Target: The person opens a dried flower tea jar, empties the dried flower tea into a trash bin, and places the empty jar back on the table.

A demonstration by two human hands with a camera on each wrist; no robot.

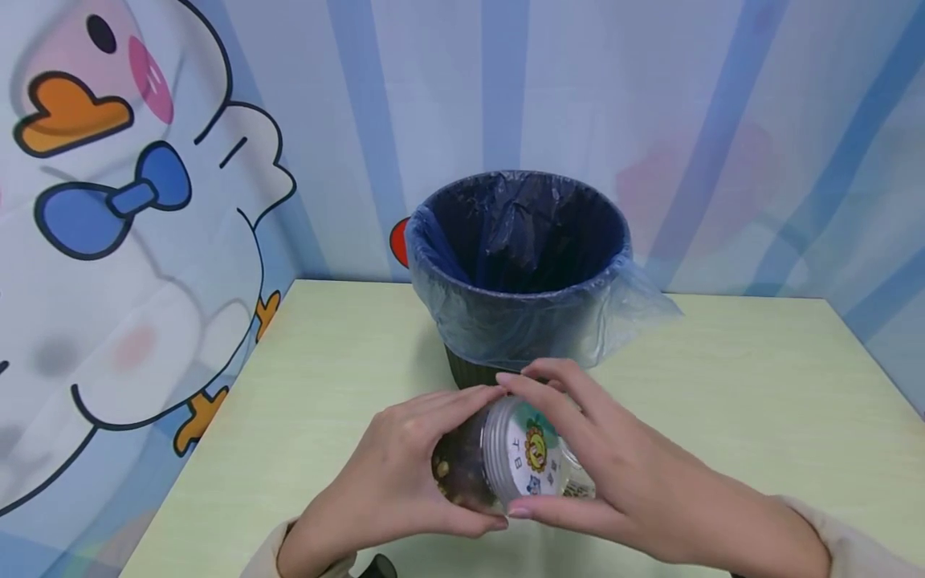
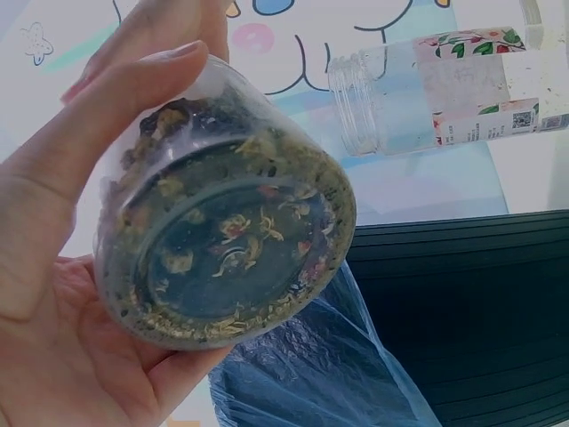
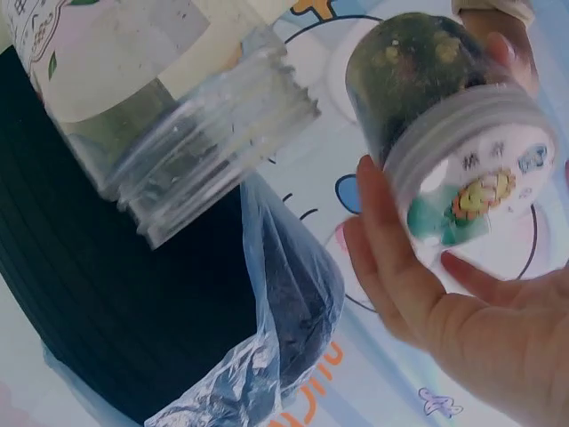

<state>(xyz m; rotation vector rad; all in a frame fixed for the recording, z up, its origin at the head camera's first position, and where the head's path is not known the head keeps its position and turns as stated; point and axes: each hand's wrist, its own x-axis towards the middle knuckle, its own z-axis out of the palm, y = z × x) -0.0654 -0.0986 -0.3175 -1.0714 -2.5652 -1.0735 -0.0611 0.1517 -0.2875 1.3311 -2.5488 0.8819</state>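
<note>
A clear plastic jar (image 1: 462, 461) holds dark and yellowish dried bits, seen through its base in the left wrist view. My left hand (image 1: 405, 466) grips the jar's body from the left, thumb underneath and fingers over the top. On its screw lid (image 1: 531, 449) is a white label with a yellow cartoon flower. The fingers and thumb of my right hand (image 1: 607, 457) grip the lid at its rim, and the jar lies tilted with the lid facing right. Behind it, partly hidden by my right hand, is a second clear jar (image 2: 480, 98) with a threaded, uncovered mouth and floral label.
A dark ribbed trash bin (image 1: 466, 371) lined with a blue plastic bag (image 1: 506, 317) stands just beyond my hands. The pale table (image 1: 730, 385) backs onto a cartoon-printed wall cloth (image 1: 564, 88). A dark round-ended object (image 1: 379, 567) shows near my left sleeve.
</note>
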